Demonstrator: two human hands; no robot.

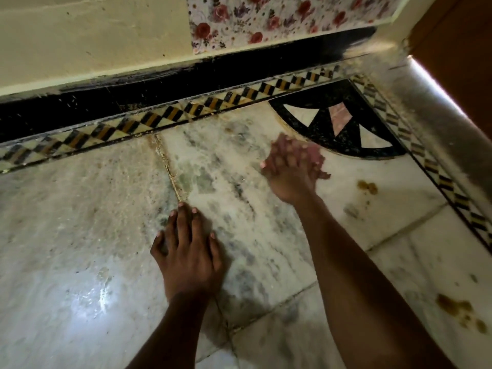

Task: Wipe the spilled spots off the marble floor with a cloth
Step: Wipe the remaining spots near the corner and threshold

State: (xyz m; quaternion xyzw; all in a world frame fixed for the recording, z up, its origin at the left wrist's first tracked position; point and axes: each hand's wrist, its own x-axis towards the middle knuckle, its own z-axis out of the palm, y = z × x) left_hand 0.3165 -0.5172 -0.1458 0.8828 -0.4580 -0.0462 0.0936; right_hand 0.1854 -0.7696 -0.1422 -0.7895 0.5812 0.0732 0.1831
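My right hand (288, 169) is blurred with motion and presses a small pinkish cloth (315, 155) onto the white marble floor (80, 222), close to the black inlaid corner pattern. Only the cloth's far edge shows past the fingers. My left hand (186, 249) rests flat on the floor with fingers spread, nearer to me and left of the right hand. A brown spilled spot (367, 186) lies just right of the right wrist. A bigger patch of brown spots (460, 311) sits at the lower right, beside my right forearm.
A checkered inlay border (159, 118) and a black skirting (106, 102) run along the cream wall ahead. A floral panel (279, 17) hangs on that wall. A second border strip (439, 177) and a raised ledge (431, 115) close the right side.
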